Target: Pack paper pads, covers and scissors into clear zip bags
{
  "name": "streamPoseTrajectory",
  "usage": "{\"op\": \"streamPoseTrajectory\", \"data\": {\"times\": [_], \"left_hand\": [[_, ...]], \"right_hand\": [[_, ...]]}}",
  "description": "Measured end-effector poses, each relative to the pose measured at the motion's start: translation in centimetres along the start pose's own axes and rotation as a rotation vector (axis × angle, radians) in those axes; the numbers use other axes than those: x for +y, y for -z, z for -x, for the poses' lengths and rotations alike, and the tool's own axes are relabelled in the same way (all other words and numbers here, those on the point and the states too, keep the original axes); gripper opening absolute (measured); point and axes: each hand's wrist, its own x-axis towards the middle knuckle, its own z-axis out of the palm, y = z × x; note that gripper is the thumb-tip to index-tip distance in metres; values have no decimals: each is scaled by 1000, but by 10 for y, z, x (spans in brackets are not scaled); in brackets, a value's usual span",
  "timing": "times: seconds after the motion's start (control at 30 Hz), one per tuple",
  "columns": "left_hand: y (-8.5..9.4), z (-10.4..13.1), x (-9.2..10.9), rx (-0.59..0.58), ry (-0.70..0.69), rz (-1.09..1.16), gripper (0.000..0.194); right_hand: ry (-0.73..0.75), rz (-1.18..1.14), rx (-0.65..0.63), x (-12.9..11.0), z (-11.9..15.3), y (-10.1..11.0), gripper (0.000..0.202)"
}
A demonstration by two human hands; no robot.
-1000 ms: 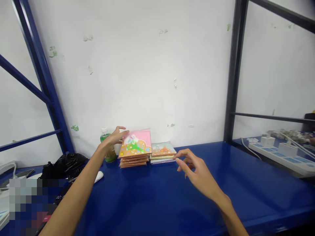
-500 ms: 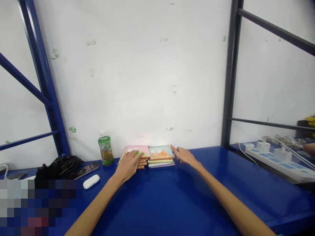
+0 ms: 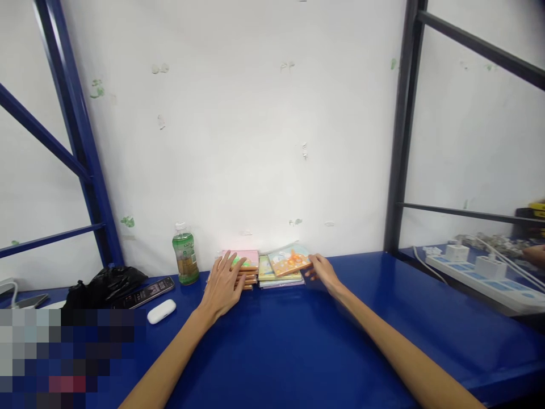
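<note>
Two low stacks of thin, colourful booklets stand side by side against the wall. My left hand [image 3: 223, 288] lies over the front left of the left stack [image 3: 251, 260], its fingers spread on the pink top cover. With my right hand [image 3: 326, 274] I pinch the right edge of an orange and pale-blue booklet [image 3: 290, 261]. That booklet is turned and tilted, raised off the right stack [image 3: 281, 282]. Beneath it a yellowish cover shows. My left palm hides part of the left stack.
On the blue table [image 3: 272, 352], a green-labelled bottle [image 3: 186, 255] stands left of the stacks. Near it lie a white case [image 3: 162, 311], a phone [image 3: 149, 293] and a black plastic bag [image 3: 104, 284]. A power strip [image 3: 489, 278] is at the right, beyond a dark post [image 3: 398, 170]. Another person's hand shows at the far right edge.
My right hand has closed on the top booklet of the right stack and lifted and turned it rightward, uncovering the yellowish one below. My left hand stays on the left stack, fingers more spread.
</note>
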Motion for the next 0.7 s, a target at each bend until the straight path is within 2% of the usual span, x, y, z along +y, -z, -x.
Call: {"op": "streamPoseTrajectory", "data": {"times": [0.1, 0.17, 0.27, 0.37, 0.47, 0.57, 0.63, 0.7], "left_hand": [[12, -2, 4, 44, 48, 124, 35], [20, -4, 14, 60, 101, 228, 30], [31, -5, 42, 53, 223, 422, 27], [40, 1, 78, 3, 435, 661, 43], [48, 13, 106, -173, 676, 955, 57], [55, 29, 121, -358, 847, 1187, 55], [55, 39, 123, -380, 928, 1276, 56], [51, 47, 120, -328, 990, 1313, 66]], "right_hand": [[42, -145, 41, -12, 8, 10, 32], [71, -232, 40, -21, 19, 19, 29], [113, -348, 5, -27, 48, 32, 26], [112, -432, -60, -25, 84, 37, 30], [38, -471, -132, -19, 115, 31, 34], [-57, -484, -198, -18, 136, 16, 36], [-111, -501, -271, -20, 146, 6, 41], [-151, -508, -384, -22, 153, -1, 48]]}}
